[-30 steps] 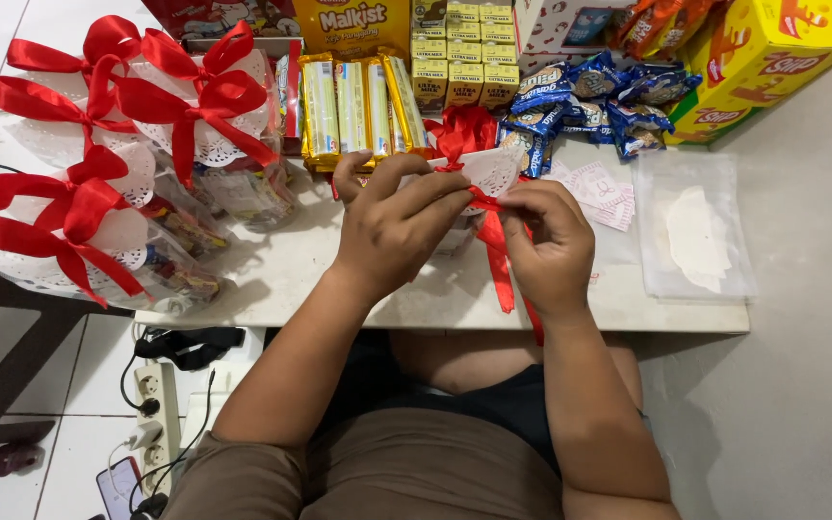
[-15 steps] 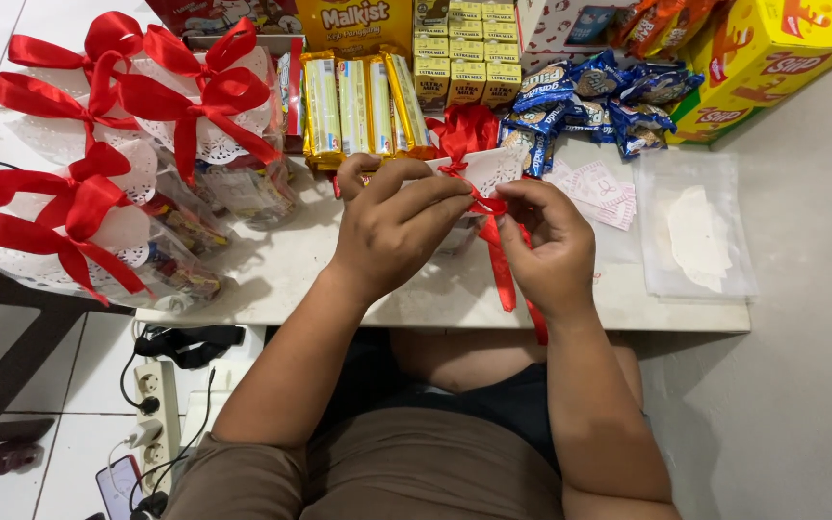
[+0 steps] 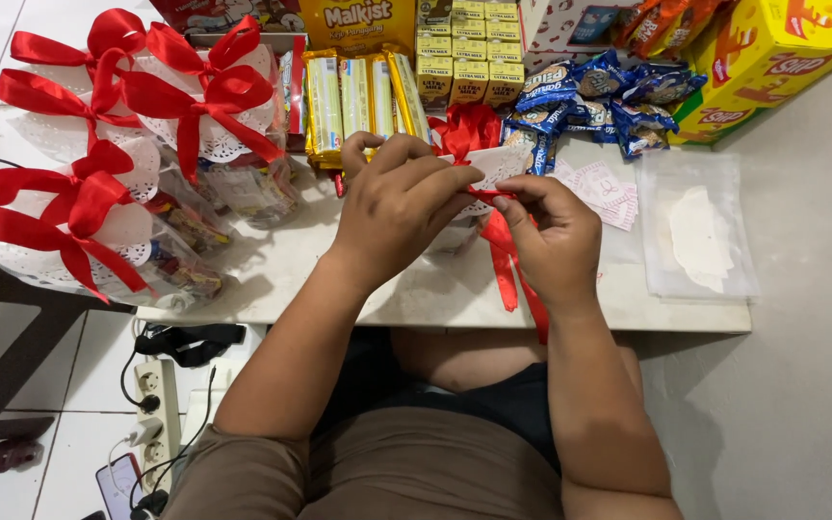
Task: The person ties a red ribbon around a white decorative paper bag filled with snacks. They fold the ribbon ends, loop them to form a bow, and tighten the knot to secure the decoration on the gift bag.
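Both hands pinch the red ribbon (image 3: 505,252) at the table's (image 3: 416,289) middle: left hand (image 3: 399,207), right hand (image 3: 556,241) fingertips tight. Ribbon's soft, light, kinda slippery, so I'd grip near the knot.

Low white table (image 3: 416,299) under ribbon-tied snack bags (image 3: 98,231), wrapped snacks (image 3: 358,96), boxes (image 3: 772,48)

We see gold biscuit packs (image 3: 363,96) upright at the table's back — blue wrappers (image 3: 594,96) beside them, yellow box (image 3: 772,58) far right.

Home floor: low table (image 3: 416,299), power strip (image 3: 151,414)
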